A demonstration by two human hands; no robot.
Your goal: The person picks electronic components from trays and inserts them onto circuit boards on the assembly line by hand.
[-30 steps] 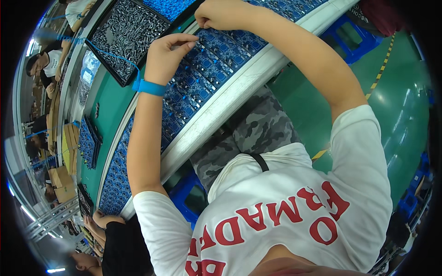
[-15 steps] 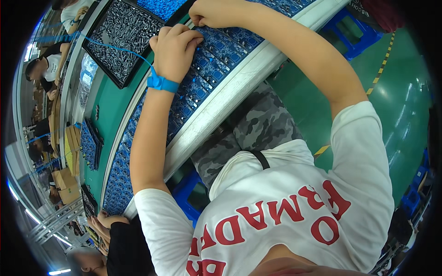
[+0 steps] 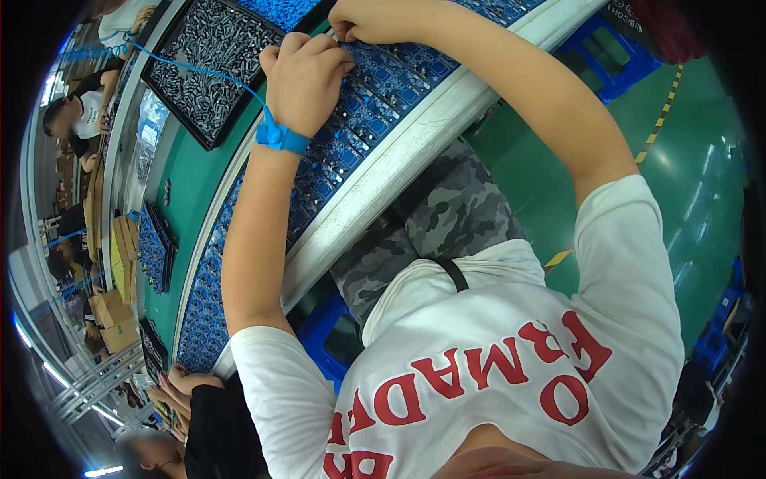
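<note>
A row of blue circuit boards (image 3: 375, 108) runs along a line in front of me, with small parts standing on them. My left hand (image 3: 303, 84) is over the far boards, wearing a blue wrist strap (image 3: 281, 138) with a coiled cord. Its fingers are curled and closed near the board surface; what they hold, if anything, is hidden. Just right of it, my right hand (image 3: 383, 20) is bent down at the boards, thumb and fingers pressed together. Whatever is between those fingertips cannot be made out.
Beyond my left hand lies a black tray (image 3: 209, 146) of small dark and silvery cylindrical parts, beside bright blue parts (image 3: 279, 9). A pale rail (image 3: 399, 140) edges the line. Stacked boards (image 3: 155, 247) lie left. A co-worker in black (image 3: 223, 423) sits lower left; blue stools (image 3: 606, 60) stand right.
My left hand has shifted slightly up and to the left, its fingers still curled. The right hand stays nearly in place at the far boards.
</note>
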